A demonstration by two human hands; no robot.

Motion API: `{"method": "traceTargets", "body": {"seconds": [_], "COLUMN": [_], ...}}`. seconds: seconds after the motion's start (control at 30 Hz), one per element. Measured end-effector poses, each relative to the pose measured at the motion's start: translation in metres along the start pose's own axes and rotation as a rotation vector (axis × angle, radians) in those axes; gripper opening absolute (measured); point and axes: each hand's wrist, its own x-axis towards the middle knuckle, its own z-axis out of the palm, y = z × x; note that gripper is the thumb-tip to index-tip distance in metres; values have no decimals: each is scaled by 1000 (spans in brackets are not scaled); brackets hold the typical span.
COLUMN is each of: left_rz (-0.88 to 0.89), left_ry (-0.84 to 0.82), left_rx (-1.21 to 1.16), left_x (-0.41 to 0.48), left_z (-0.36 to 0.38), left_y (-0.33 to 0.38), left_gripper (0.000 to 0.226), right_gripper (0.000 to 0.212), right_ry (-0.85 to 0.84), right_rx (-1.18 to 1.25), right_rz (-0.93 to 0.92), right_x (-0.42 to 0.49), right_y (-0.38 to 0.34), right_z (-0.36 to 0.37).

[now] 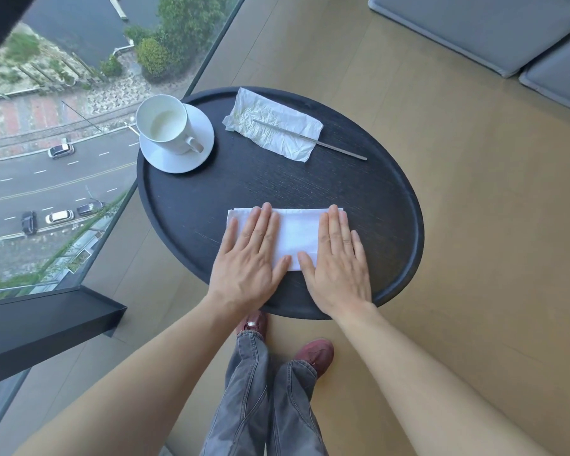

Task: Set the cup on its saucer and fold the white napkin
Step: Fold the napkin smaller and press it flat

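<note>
A white cup [165, 125] stands upright on its white saucer [198, 153] at the far left of the round black table [277, 185], its handle towards me. The white napkin [297, 235] lies folded into a rectangle near the table's front edge. My left hand [249, 258] rests flat on the napkin's left part, fingers spread. My right hand [338, 258] lies flat on its right part. Neither hand grips anything.
A crumpled white paper wrapper [273, 125] lies at the table's far side with a thin metal stick [329, 144] across it. A glass wall [79, 159] drops away to the left. Grey cushions [494, 31] sit at the far right. My feet [313, 352] are under the table's front edge.
</note>
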Motion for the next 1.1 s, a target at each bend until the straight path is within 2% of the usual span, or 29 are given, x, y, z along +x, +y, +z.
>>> {"method": "traceTargets", "body": {"seconds": [0.13,0.27,0.37,0.43,0.5,0.53,0.77,0.97,1.1], "left_rz": [-5,-6,15,16,8,5,1,-7,46], "left_ry": [-16,0,14,13,12,14,11,-12,62], "left_rx": [33,21,-8,-20,-26,-25,-30,-81,-144], "left_x": [0,1,0,0,1,2,21,34,25], "left_z": [-2,-6,-3,-2,-1,-1,0,-1,-13], "left_y": [0,11,10,9,9,11,50,69,46], "left_gripper": [78,75,72,72,71,71,71,71,67], "right_gripper": [78,61,42,28,15,16,9,14,19], "right_ry": [-8,123,45,-23,-78,-84,109,155,185], "right_rx": [91,293,516,663,773,808,863,792,771], "right_rz": [132,325,546,612,598,576,389,256,212], "right_x": [-2,4,12,16,16,15,2,-3,-6], "right_y": [-8,-17,-13,-5,3,7,28,29,5], "right_z": [-13,-36,-46,-51,-54,-56,-76,-84,-91]}}
